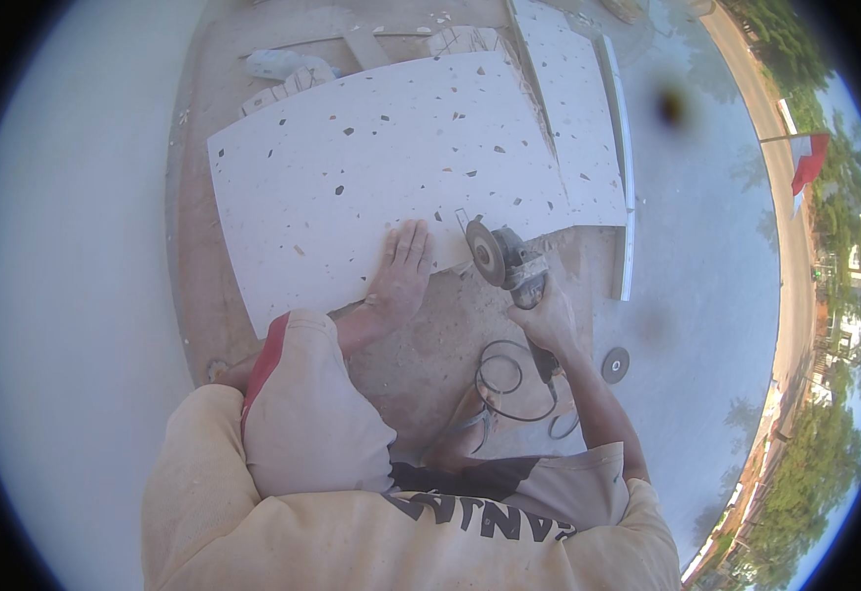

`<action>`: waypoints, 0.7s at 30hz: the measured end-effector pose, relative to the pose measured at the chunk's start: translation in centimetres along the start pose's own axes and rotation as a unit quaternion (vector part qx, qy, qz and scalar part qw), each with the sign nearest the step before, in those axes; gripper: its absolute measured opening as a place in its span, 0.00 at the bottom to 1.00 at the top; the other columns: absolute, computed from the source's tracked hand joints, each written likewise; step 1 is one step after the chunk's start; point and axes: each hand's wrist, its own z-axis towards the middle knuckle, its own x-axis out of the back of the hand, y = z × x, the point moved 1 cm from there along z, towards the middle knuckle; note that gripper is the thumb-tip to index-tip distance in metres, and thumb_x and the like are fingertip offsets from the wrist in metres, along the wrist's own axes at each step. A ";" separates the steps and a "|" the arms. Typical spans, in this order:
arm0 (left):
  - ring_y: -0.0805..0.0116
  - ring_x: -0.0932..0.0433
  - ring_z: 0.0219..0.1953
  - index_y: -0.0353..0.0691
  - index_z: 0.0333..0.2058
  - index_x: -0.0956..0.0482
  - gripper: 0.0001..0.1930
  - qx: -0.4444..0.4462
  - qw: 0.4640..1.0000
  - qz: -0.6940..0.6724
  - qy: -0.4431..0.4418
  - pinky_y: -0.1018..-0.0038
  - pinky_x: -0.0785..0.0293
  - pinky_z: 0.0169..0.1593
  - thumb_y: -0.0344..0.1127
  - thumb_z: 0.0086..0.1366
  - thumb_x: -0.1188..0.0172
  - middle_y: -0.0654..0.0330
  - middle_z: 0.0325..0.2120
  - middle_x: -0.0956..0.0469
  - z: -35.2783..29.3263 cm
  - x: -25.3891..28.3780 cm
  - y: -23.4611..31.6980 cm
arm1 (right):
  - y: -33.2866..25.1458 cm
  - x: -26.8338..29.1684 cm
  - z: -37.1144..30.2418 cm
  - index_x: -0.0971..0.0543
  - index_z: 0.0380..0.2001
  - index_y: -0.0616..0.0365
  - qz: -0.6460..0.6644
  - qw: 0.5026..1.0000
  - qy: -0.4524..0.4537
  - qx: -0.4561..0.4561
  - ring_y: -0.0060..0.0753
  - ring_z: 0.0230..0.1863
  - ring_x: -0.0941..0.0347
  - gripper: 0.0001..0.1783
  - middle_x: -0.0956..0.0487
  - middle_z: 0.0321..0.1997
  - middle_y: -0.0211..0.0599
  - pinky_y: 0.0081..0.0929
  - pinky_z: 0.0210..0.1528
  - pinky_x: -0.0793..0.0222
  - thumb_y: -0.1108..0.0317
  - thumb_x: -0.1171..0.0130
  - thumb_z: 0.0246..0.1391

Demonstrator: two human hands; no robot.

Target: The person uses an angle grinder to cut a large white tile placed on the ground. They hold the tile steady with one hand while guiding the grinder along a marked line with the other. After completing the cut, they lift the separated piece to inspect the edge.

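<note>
A large white slab with dark and brown chips (312,207) lies in front of me. My left hand (403,266) rests flat on its near edge, fingers stretched out. My right hand (547,313) is wrapped round the body of an angle grinder (527,280) just right of it. The grinder's round disc (488,252) faces left, close to the slab's near edge; whether it touches, I cannot tell. A notch outlined in the slab (462,219) shows beside the disc. The black power cord (501,392) loops on the ground below the grinder.
A spare grinding disc (616,364) lies on the floor to the right. Another speckled slab (588,128) and a long pale strip (620,177) lie at the far right. Behind the big slab are offcuts (288,89) and a clear plastic bag (278,64). My foot (460,433) is near the cord.
</note>
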 end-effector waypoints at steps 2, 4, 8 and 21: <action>0.36 0.53 0.79 0.19 0.70 0.41 0.33 0.000 1.000 0.006 -0.004 0.41 0.57 0.79 0.32 0.70 0.51 0.32 0.75 0.48 0.0 -0.1 0.0 | 0.3 -0.2 0.2 0.28 0.59 0.65 -0.003 1.000 0.003 0.003 0.61 0.50 0.18 0.41 0.15 0.45 0.57 0.50 0.53 0.24 0.56 0.28 0.42; 0.36 0.53 0.79 0.19 0.70 0.42 0.33 -0.001 1.000 0.009 -0.005 0.41 0.57 0.79 0.31 0.70 0.51 0.32 0.75 0.49 0.0 -0.1 0.0 | 0.2 -0.2 0.2 0.28 0.59 0.64 -0.004 1.000 0.002 0.000 0.61 0.50 0.18 0.42 0.15 0.45 0.57 0.49 0.53 0.24 0.56 0.28 0.42; 0.36 0.53 0.79 0.19 0.70 0.42 0.34 0.000 1.000 0.003 -0.003 0.41 0.57 0.79 0.32 0.70 0.51 0.33 0.75 0.48 0.0 0.0 0.0 | -0.1 -0.2 0.2 0.28 0.59 0.64 -0.001 1.000 0.002 -0.006 0.61 0.50 0.17 0.41 0.15 0.45 0.57 0.49 0.53 0.24 0.57 0.29 0.42; 0.37 0.53 0.79 0.20 0.71 0.41 0.33 0.000 1.000 0.005 -0.008 0.42 0.58 0.80 0.32 0.70 0.51 0.33 0.75 0.48 0.0 -0.3 0.0 | -0.5 -0.1 1.0 0.29 0.62 0.66 -0.009 1.000 0.002 0.003 0.62 0.51 0.18 0.44 0.15 0.47 0.60 0.50 0.54 0.24 0.57 0.30 0.42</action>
